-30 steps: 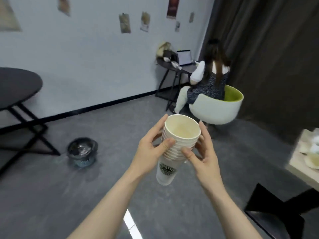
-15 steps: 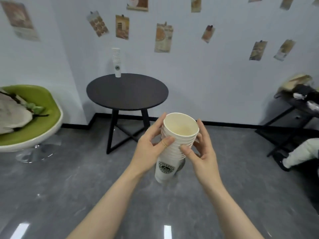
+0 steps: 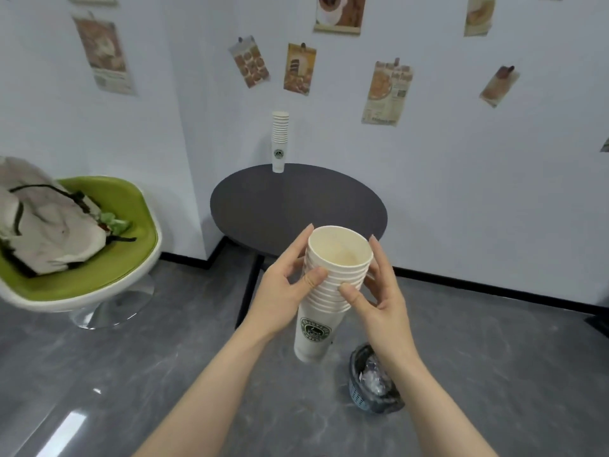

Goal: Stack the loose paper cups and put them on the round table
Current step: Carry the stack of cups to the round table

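Pale blue walls hung with food posters (image 3: 387, 92) meet in a corner behind a round dark bench (image 3: 263, 206), which stands on a grey glossy floor (image 3: 99, 374). On the far edge of that bench a second stack of cups (image 3: 279, 141) stands upright, its green logo facing the camera. In the near middle of the view, both hands hold a stack of paper cups (image 3: 329, 291) in the air in front of the bench, not touching it; the stack is upright, mouth open toward the camera, with a green round logo on the lowest cup. The left hand (image 3: 283, 291) grips the left side of the stack, thumb pressed on the rims and fingers (image 3: 301, 245) reaching up behind. The right hand (image 3: 384, 298) grips the right side, thumb on the rims and fingers curved round the back. On the left, a green and white chair (image 3: 108, 258) carries a light grey bag (image 3: 49, 225). On the floor at the near right, partly hidden by the right forearm, stands a small bin (image 3: 369, 390) lined with a dark bag.
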`<action>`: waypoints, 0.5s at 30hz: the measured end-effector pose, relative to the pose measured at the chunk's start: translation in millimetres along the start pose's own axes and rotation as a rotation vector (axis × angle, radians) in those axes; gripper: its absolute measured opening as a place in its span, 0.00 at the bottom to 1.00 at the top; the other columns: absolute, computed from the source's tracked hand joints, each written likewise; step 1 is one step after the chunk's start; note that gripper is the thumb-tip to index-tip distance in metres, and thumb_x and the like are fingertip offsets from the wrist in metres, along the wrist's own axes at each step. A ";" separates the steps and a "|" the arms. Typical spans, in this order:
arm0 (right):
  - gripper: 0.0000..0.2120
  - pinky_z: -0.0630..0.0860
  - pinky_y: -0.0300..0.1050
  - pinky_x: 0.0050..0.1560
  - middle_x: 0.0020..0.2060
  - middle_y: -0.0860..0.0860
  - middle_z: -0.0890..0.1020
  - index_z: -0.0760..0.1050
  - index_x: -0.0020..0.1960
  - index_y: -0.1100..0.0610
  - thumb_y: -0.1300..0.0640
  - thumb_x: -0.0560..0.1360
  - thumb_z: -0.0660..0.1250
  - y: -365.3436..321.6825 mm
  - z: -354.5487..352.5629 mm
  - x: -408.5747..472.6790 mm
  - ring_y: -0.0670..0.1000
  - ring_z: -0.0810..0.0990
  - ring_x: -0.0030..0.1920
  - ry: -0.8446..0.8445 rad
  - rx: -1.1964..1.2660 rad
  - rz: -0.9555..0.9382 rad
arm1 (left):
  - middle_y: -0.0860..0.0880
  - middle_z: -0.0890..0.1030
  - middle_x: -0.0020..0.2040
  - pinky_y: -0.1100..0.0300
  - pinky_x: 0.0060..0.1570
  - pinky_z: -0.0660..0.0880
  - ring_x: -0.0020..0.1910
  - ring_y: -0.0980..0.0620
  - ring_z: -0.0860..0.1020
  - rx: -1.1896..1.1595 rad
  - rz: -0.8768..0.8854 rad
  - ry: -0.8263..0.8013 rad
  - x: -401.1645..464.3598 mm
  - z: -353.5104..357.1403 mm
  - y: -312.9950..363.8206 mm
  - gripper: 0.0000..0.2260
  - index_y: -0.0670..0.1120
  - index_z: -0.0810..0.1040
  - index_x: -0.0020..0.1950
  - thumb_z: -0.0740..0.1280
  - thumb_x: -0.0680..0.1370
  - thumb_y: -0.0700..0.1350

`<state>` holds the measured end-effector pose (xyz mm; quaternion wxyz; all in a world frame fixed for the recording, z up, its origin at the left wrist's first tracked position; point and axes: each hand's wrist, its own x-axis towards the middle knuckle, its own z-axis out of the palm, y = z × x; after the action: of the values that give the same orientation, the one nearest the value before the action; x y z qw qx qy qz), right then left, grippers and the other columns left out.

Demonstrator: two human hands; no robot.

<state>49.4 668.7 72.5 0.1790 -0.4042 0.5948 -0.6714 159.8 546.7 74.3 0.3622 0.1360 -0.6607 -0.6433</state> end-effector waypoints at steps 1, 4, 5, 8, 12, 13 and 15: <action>0.35 0.71 0.28 0.55 0.65 0.44 0.75 0.61 0.73 0.42 0.63 0.73 0.70 7.2 -1.3 23.6 0.40 0.74 0.64 -0.007 -0.002 -0.002 | 0.61 0.77 0.64 0.64 0.61 0.71 0.65 0.59 0.74 0.008 0.008 0.005 21.7 -1.9 -6.5 0.28 0.59 0.66 0.71 0.70 0.72 0.47; 0.35 0.71 0.28 0.55 0.65 0.43 0.75 0.60 0.74 0.43 0.64 0.73 0.70 27.6 -5.9 97.8 0.40 0.74 0.63 -0.039 -0.012 0.007 | 0.67 0.76 0.62 0.71 0.57 0.70 0.64 0.62 0.74 0.003 0.000 0.018 91.4 -7.0 -25.1 0.28 0.60 0.65 0.70 0.70 0.72 0.48; 0.35 0.71 0.28 0.55 0.64 0.42 0.75 0.60 0.74 0.42 0.63 0.74 0.70 33.9 -7.3 122.7 0.40 0.74 0.63 -0.047 -0.011 0.010 | 0.68 0.76 0.62 0.72 0.57 0.70 0.64 0.63 0.74 0.004 -0.003 0.027 114.9 -9.5 -30.5 0.28 0.60 0.65 0.70 0.70 0.72 0.49; 0.35 0.72 0.28 0.56 0.66 0.43 0.74 0.59 0.73 0.42 0.63 0.74 0.70 52.8 -8.9 200.5 0.39 0.73 0.64 -0.097 -0.017 -0.003 | 0.70 0.75 0.61 0.72 0.57 0.70 0.64 0.64 0.73 0.022 0.002 0.057 185.3 -20.7 -47.4 0.28 0.62 0.65 0.70 0.70 0.72 0.51; 0.34 0.70 0.24 0.54 0.67 0.43 0.72 0.60 0.71 0.40 0.62 0.73 0.71 78.8 3.1 290.3 0.35 0.71 0.64 -0.157 -0.032 0.003 | 0.72 0.75 0.60 0.57 0.68 0.68 0.65 0.65 0.72 0.028 -0.035 0.103 262.6 -43.1 -69.2 0.30 0.62 0.61 0.71 0.69 0.72 0.52; 0.34 0.70 0.24 0.53 0.67 0.43 0.72 0.60 0.71 0.40 0.61 0.73 0.71 86.3 7.4 311.0 0.35 0.71 0.63 -0.162 -0.031 0.006 | 0.72 0.75 0.60 0.54 0.70 0.67 0.65 0.65 0.72 0.047 -0.037 0.114 281.7 -50.7 -74.2 0.31 0.62 0.60 0.71 0.69 0.72 0.52; 0.34 0.71 0.24 0.51 0.66 0.41 0.73 0.61 0.71 0.39 0.60 0.73 0.71 100.8 17.9 353.1 0.34 0.72 0.63 -0.170 -0.027 0.010 | 0.73 0.74 0.60 0.51 0.70 0.66 0.65 0.66 0.71 0.073 -0.047 0.125 320.7 -67.5 -82.4 0.29 0.64 0.60 0.71 0.69 0.73 0.52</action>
<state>-176.4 379.4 93.2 0.2268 -0.4593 0.5883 -0.6257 -44.4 277.8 87.5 0.3824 0.2045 -0.6563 -0.6175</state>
